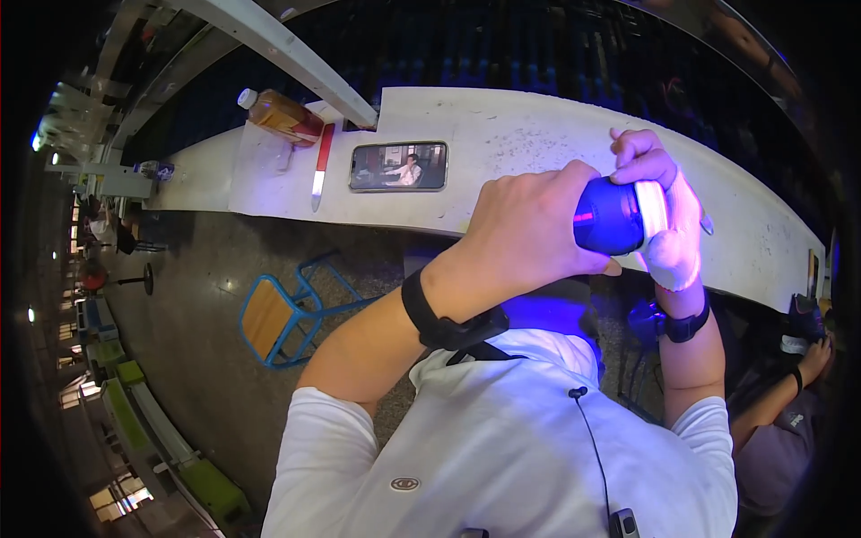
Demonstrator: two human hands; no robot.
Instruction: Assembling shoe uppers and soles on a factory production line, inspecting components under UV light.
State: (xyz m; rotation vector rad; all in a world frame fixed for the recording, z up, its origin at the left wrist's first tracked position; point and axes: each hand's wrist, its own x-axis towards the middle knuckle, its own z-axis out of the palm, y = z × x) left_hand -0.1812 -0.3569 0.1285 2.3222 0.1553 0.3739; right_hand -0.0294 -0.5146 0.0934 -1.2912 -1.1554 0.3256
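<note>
Over the near edge of the white bench, both hands hold a dark blue, shiny cylinder (607,218) on its side. A bright white band (652,217) rings its right end; its exact kind is unclear. My left hand (529,215) is wrapped round the left part, fingers over the top and thumb below. At the banded end my right hand (674,211) grips with bent fingers, and strong violet light falls on it. Part of the right hand looks covered in white. A wristband sits on each of my wrists.
On the bench (502,134) lie a phone (398,167) showing a picture, a red-and-white strip-like tool (323,166) and a bottle of amber drink (282,117). A blue-framed stool (278,318) stands on the floor at left. Another person's arm (776,403) is at the right.
</note>
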